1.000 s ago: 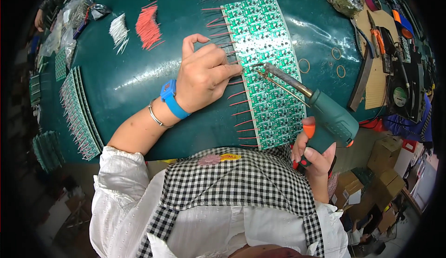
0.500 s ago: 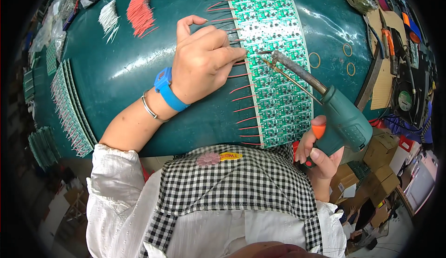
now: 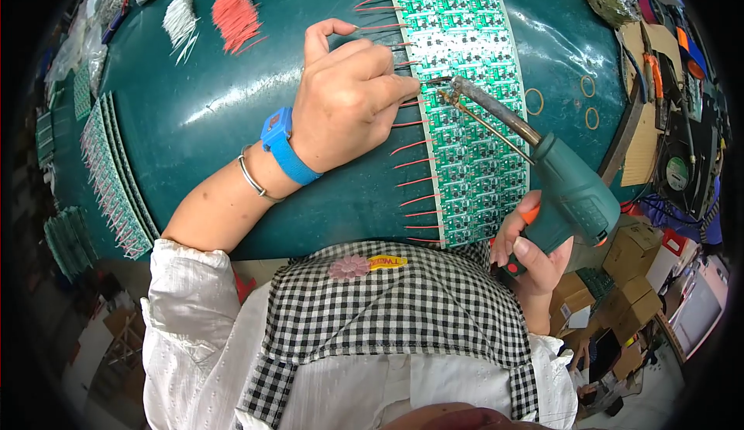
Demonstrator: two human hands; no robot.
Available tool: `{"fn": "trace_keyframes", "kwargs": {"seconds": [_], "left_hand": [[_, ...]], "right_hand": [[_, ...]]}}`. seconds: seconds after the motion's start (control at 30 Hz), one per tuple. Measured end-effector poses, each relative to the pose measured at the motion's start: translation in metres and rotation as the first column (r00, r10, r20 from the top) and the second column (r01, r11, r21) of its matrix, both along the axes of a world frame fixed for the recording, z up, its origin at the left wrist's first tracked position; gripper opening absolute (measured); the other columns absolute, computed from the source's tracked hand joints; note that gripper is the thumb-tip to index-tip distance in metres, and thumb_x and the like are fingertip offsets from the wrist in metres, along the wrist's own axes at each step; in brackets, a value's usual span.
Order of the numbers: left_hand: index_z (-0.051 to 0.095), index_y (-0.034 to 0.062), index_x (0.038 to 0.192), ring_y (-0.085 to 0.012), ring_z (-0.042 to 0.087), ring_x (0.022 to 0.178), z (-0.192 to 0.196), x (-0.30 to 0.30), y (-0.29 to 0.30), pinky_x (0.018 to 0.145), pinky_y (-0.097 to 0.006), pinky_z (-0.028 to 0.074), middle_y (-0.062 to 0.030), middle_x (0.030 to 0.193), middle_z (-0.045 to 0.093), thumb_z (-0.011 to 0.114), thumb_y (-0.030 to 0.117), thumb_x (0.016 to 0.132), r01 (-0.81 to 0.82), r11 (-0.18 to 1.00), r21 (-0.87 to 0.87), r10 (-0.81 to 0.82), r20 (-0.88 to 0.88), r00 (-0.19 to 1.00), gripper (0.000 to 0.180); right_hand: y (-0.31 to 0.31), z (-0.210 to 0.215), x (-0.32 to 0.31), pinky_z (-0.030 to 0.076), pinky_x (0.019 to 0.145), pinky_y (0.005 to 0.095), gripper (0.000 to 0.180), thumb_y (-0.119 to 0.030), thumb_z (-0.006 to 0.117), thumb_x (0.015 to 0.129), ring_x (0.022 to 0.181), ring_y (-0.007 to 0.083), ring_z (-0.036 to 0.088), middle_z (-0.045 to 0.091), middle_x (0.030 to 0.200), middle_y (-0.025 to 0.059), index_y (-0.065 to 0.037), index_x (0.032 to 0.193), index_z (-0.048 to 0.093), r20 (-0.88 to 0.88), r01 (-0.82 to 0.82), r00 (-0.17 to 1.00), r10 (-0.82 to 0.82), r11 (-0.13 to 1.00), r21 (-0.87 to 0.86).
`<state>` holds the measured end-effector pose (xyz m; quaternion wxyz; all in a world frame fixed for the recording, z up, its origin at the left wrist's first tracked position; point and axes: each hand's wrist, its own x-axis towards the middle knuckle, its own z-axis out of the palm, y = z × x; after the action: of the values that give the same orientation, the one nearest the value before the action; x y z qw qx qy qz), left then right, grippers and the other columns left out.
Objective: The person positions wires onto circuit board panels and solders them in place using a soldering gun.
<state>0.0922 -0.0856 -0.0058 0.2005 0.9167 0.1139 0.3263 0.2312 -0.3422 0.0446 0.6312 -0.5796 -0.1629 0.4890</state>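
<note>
Left hand (image 3: 349, 97): we pinch a black wire against the circuit board panel (image 3: 465, 104), steadying it for the tip.
Right hand (image 3: 531, 248): we grip the soldering gun (image 3: 542, 174), angled onto that joint.
Panel: flat on the green table (image 3: 217, 143), mid-bench.

Your bench is a dark green table (image 3: 232, 120) with a glossy top that catches the light. A long green panel of circuit boards (image 3: 473, 143) lies on it in front of you, red wire leads (image 3: 415, 163) sticking out along its left edge. At the far left you have a loose pile of red wires (image 3: 236, 12) and, just beside it, a smaller pile of white wires (image 3: 180, 21). Down the left rim, stacks of finished green boards (image 3: 112, 174) lie fanned out. To the right of the panel, two rubber bands (image 3: 535, 101) rest on the bare top, near a sheet of brown cardboard (image 3: 647, 147).
</note>
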Motion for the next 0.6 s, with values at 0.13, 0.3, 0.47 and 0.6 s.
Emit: {"fn": "trace_keyframes", "kwargs": {"seconds": [0.13, 0.3, 0.47, 0.6], "left_hand": [[0.073, 0.0146, 0.079, -0.0130, 0.052, 0.058, -0.0016, 0.0008, -0.0005, 0.088, -0.043, 0.039, 0.0040, 0.061, 0.049, 0.079, 0.001, 0.063, -0.006, 1.000, -0.002, 0.006, 0.010, 1.000, 0.022], [0.073, 0.0141, 0.078, -0.0129, 0.052, 0.058, -0.0003, 0.0006, -0.0023, 0.088, -0.043, 0.039, 0.0042, 0.060, 0.048, 0.079, 0.000, 0.063, -0.017, 1.000, -0.013, 0.017, 0.002, 1.000, 0.021], [0.073, 0.0142, 0.077, -0.0131, 0.051, 0.058, -0.0016, 0.0003, -0.0026, 0.088, -0.042, 0.039, 0.0040, 0.060, 0.048, 0.079, 0.000, 0.063, -0.017, 1.000, -0.009, 0.017, 0.006, 1.000, 0.021], [0.072, 0.0144, 0.077, -0.0133, 0.051, 0.059, -0.0018, 0.0005, -0.0025, 0.088, -0.042, 0.039, 0.0038, 0.061, 0.047, 0.078, 0.000, 0.063, -0.016, 1.000, -0.001, 0.016, 0.006, 1.000, 0.021]], "right_hand": [[-0.0002, -0.0008, -0.0012, 0.049, 0.050, 0.0291, 0.044, -0.006, 0.066, 0.077, 0.052, 0.0174, 0.055, 0.054, 0.068, 0.0122, 0.008, 0.113, 0.044, -0.021, 0.017, 1.000, -0.017, 1.000, -0.011], [-0.0016, -0.0028, -0.0017, 0.050, 0.050, 0.0297, 0.044, -0.006, 0.066, 0.078, 0.053, 0.0177, 0.055, 0.054, 0.069, 0.0117, 0.008, 0.113, 0.044, -0.009, 0.042, 0.999, -0.042, 0.999, 0.019], [0.0015, 0.0020, 0.0001, 0.050, 0.049, 0.0301, 0.045, -0.005, 0.066, 0.077, 0.053, 0.0181, 0.055, 0.054, 0.071, 0.0132, 0.009, 0.114, 0.044, -0.062, 0.063, 0.996, -0.060, 0.997, 0.053], [-0.0004, -0.0011, -0.0008, 0.050, 0.049, 0.0301, 0.047, -0.008, 0.067, 0.077, 0.052, 0.0179, 0.055, 0.054, 0.069, 0.0123, 0.009, 0.115, 0.043, -0.018, 0.019, 1.000, -0.019, 1.000, -0.002]]}}
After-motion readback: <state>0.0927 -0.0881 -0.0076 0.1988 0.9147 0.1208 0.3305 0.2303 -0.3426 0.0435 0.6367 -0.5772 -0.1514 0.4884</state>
